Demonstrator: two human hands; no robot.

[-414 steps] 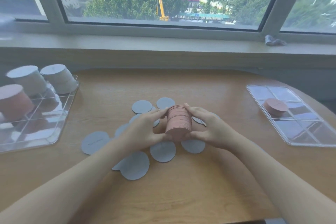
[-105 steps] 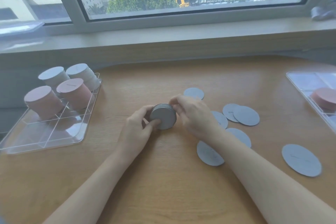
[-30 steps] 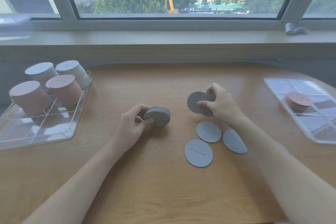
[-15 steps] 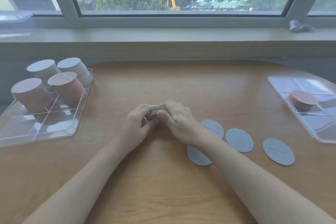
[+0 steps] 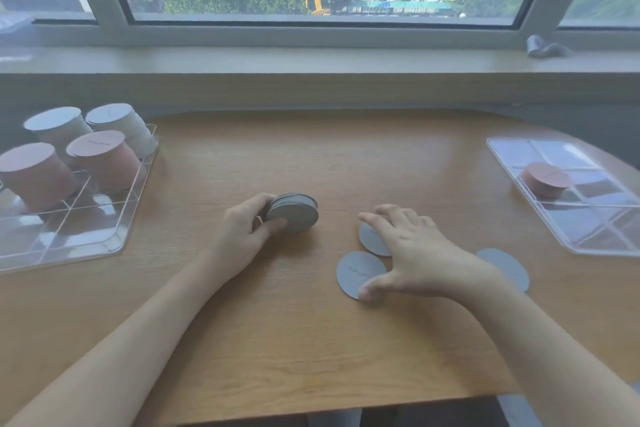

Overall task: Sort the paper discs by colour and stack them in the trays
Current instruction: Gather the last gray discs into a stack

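My left hand (image 5: 242, 229) grips a short stack of grey paper discs (image 5: 294, 211), held on edge at the table's middle. My right hand (image 5: 412, 253) is spread flat over three loose grey discs: its fingers lie on one disc (image 5: 372, 239), its thumb touches the edge of a second (image 5: 358, 272), and a third (image 5: 509, 267) shows beyond the wrist. The left clear tray (image 5: 114, 243) holds two pink stacks (image 5: 104, 159) and two grey-white stacks (image 5: 121, 125). The right clear tray (image 5: 588, 239) holds one low pink stack (image 5: 545, 178).
The wooden table (image 5: 311, 340) ends in a front edge near my body. A window sill (image 5: 311, 59) runs behind it, with a small crumpled grey object (image 5: 543, 45) at its right end.
My right hand has left the stack and moved right and down onto the loose discs. My left hand still holds the stack in the same place.
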